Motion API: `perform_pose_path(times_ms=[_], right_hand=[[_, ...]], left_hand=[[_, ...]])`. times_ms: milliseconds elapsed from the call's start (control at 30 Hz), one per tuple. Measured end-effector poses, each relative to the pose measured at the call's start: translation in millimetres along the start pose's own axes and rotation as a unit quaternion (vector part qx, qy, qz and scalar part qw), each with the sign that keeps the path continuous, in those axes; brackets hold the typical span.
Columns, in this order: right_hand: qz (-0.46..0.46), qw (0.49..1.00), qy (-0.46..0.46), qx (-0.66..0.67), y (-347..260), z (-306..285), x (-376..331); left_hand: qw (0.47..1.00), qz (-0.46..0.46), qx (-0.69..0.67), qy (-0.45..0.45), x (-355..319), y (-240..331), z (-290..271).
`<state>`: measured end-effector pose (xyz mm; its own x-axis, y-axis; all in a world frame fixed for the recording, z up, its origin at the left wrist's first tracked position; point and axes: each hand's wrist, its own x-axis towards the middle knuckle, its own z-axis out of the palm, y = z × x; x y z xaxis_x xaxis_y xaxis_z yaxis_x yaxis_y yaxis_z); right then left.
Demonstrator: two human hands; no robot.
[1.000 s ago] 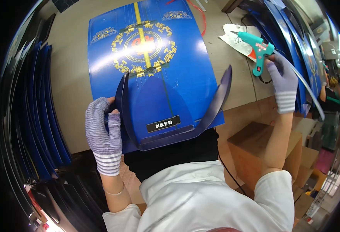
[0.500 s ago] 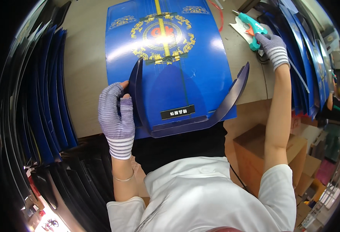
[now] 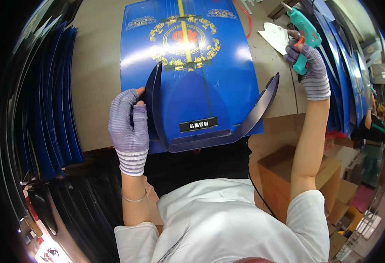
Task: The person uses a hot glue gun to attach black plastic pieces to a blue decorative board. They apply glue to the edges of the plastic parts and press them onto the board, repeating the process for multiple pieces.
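Note:
A shiny blue printed cardboard sheet (image 3: 238,87) with a gold and red round design lies on the table. Along its near end a dark curved strip (image 3: 258,109) stands up, bent into a U with pointed ends. My left hand (image 3: 129,129), in a striped fingerless-tip glove, pinches the left arm of this strip from outside, its inner fingers partly hidden. Over the table's right side, my right hand (image 3: 313,70) grips a teal hot glue gun (image 3: 305,28) by its handle, fingers by the orange trigger. The nozzle points up and away to the left.
Stacked blue and dark cardboard panels (image 3: 54,101) stand along the left, with more blue panels (image 3: 341,74) on the right. A white scrap (image 3: 275,37) lies beside the glue gun, near a red ribbon (image 3: 248,17). Brown cartons (image 3: 284,175) stand below the table at right.
My right hand has wrapped around the glue gun and lifted it off the white scrap, up and to the right. My left hand stays at the strip, which has shifted slightly.

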<state>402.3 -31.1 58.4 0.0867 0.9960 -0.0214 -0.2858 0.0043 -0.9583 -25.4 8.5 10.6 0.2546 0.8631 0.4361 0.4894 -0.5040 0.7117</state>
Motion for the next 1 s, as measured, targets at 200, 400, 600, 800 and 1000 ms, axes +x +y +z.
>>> perform_pose_path(times_ms=[200,400,600,800,1000], right_hand=[[-0.029,0.977,0.009,-0.212,-17,62,-31],[0.007,0.871,-0.183,-0.456,18,138,-21],[0.051,0.886,-0.217,-0.406,33,140,-30],[-0.009,0.878,-0.259,-0.403,39,156,-31],[-0.123,0.816,-0.237,-0.513,47,166,-29]], left_hand=[[0.998,0.012,-0.050,0.021,3,-5,-1],[0.997,-0.034,-0.056,0.042,-7,-8,-3],[0.994,-0.025,-0.061,0.083,-6,0,9],[0.992,-0.022,-0.066,0.102,-7,-1,15],[0.990,-0.030,-0.085,0.106,-8,-2,13]])
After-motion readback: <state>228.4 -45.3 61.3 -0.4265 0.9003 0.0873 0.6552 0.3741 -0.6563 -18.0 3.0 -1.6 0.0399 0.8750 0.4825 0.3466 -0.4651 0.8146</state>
